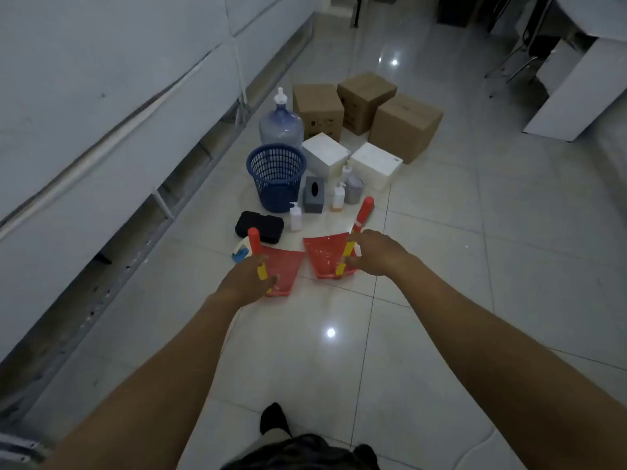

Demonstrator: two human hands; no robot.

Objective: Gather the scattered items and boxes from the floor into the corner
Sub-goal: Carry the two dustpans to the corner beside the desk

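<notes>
Head cam only, so here goes. Both arms reached down to the floor point(441, 334). The left hand point(249, 283) was wrapped around the handle of the left dustpan point(288, 266), and the right hand point(376, 252) gripped the handle of the right dustpan point(322, 256), so neither was free. Both red pans lay on the tiles on the near side of the blue basket point(276, 174), side by side, slightly apart. Beyond the basket stood the water jug point(281, 125) and the cardboard boxes point(405, 127).

My worry was the white pump bottle point(295, 217) right beside the basket, close to the pans. Shove the pans forward too fast and a long handle could tip it over.
</notes>
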